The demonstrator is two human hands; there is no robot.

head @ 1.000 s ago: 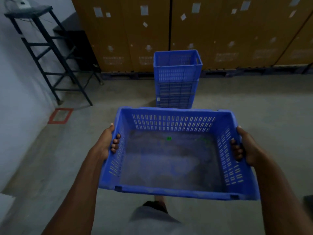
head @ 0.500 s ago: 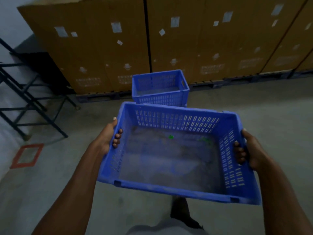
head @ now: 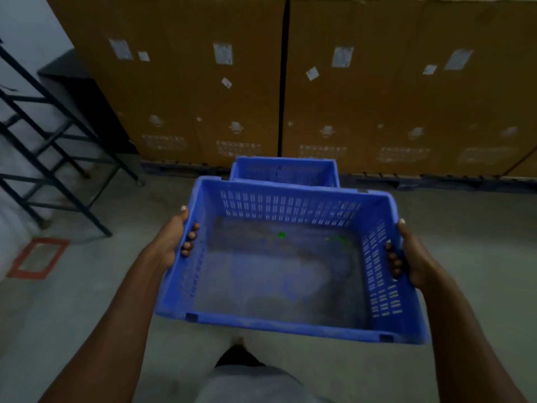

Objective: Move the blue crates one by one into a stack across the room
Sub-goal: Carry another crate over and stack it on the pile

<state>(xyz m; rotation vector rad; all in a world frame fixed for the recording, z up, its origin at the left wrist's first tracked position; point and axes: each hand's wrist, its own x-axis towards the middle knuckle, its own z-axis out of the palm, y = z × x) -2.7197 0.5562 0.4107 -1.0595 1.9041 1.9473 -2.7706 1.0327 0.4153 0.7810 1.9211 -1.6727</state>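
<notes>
I carry an empty blue crate (head: 290, 324) in front of me, level, at about waist height. My left hand (head: 174, 237) grips its left wall, fingers curled through to the inside. My right hand (head: 406, 257) grips the right wall the same way. The crate has slotted sides and a dusty floor with small green specks. Just beyond its far rim stands the stack of blue crates (head: 284, 170); only the top crate's rim and inside show, the rest is hidden behind the carried crate.
Tall brown cardboard boxes (head: 203, 82) on pallets line the wall right behind the stack. A black metal step ladder (head: 49, 158) stands at the left by the white wall. A red rectangle (head: 37, 257) is marked on the grey floor at left.
I have walked closer to the stack with the crate. The stack now sits directly behind the carried crate's far rim, and the boxes fill the upper view. Both hands keep the same grip.
</notes>
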